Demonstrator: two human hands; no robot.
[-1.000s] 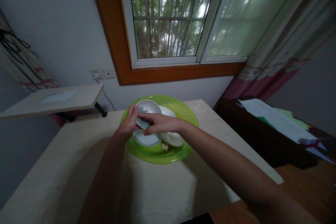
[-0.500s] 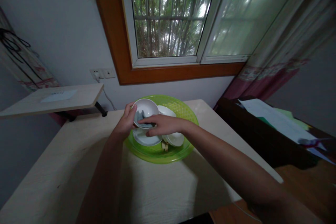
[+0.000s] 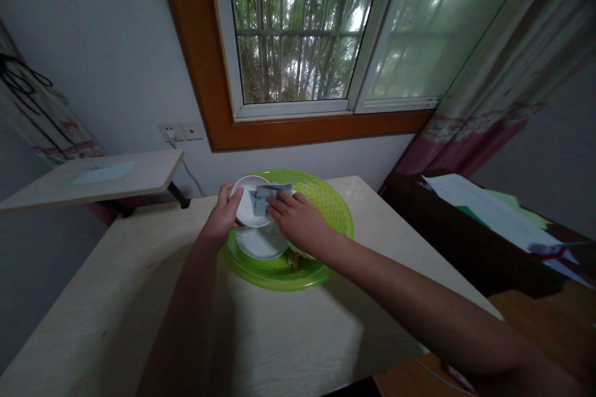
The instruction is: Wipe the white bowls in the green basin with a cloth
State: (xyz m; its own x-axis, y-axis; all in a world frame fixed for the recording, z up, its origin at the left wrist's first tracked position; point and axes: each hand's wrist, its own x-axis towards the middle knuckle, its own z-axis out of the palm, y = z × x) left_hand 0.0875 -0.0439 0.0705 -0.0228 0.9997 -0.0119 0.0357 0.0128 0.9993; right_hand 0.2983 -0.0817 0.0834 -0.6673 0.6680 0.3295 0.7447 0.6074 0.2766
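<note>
My left hand (image 3: 223,216) grips the left rim of a white bowl (image 3: 243,206), thumb on the inside edge, and tilts it over the green basket (image 3: 342,211). At the bowl's right side my right hand (image 3: 302,218) presses a grey cloth (image 3: 264,200) against the rim, its fingers on the fabric. Part of the cloth reaches into the bowl. Below the bowl, a white plate (image 3: 261,247) lies in the basket. Beneath my right hand, a small wooden-looking piece (image 3: 293,258) shows; other dishes there are mostly hidden.
The basket stands on a pale wooden table (image 3: 279,329) below a window (image 3: 298,31). A raised shelf (image 3: 116,180) is at the left. Papers (image 3: 498,217) lie on a dark surface to the right. A white cord (image 3: 192,173) hangs from the wall socket (image 3: 180,131).
My right hand has moved from inside the bowl to its right rim, drawing the cloth rightward and up. The bowl has shifted slightly left and its tilt has changed.
</note>
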